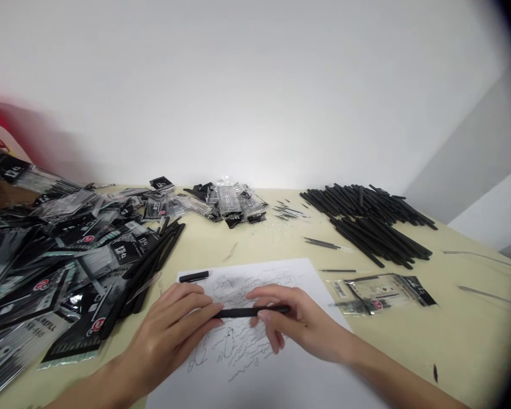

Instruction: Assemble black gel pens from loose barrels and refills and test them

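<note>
Between my two hands a black pen (242, 312) lies level above a scribbled white sheet of paper (289, 378). My left hand (170, 324) has its fingers closed on the pen's left end, so that end is hidden. With thumb and fingers, my right hand (289, 318) grips the other end. A black pen cap (194, 276) rests on the upper left corner of the paper, just beyond my left fingers. Right of the paper is a clear refill packet (383, 292), and a single thin refill (339, 271) lies above it.
Refill packets (89, 250) heap up on the left, with black pens (157, 261) beside them. Crumpled clear packaging (234, 201) sits by the wall. Loose refills (289, 211) lie at the back middle; many black pens (375, 227) are piled at the back right.
</note>
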A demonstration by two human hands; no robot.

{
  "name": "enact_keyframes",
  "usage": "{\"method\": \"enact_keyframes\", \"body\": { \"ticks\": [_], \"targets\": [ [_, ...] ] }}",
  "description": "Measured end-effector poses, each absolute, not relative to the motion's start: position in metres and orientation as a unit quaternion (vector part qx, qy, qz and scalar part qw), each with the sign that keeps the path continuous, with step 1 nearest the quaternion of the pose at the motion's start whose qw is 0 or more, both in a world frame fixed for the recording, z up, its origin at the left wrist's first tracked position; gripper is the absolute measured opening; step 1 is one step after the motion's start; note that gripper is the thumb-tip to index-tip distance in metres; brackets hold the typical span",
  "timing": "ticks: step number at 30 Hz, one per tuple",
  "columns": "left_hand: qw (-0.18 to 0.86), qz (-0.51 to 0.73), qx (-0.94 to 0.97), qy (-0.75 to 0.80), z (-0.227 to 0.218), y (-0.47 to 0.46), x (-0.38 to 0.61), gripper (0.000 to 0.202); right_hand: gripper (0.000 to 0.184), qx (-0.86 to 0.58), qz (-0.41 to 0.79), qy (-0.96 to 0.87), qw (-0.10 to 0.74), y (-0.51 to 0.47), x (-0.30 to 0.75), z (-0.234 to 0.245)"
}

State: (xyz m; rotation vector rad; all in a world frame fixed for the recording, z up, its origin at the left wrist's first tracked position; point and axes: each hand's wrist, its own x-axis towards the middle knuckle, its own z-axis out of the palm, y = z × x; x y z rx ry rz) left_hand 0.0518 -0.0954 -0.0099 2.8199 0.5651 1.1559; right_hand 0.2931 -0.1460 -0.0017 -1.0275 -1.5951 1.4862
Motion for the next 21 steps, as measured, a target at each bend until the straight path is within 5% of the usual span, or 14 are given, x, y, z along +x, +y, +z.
{"method": "enact_keyframes", "body": {
  "ticks": [9, 21],
  "targets": [
    [0.023, 0.323, 0.917, 0.233, -0.011, -0.094, 0.054, 0.016, 0.031, -0.454, 0.285, -0.799, 0.272, -0.147, 0.294, 0.006],
    [0.118, 0.283, 0.919, 0.248, -0.013, -0.102, 0.055, 0.018, 0.018, -0.361, 0.035, -0.876, 0.318, -0.152, 0.295, -0.005]
  ]
}}
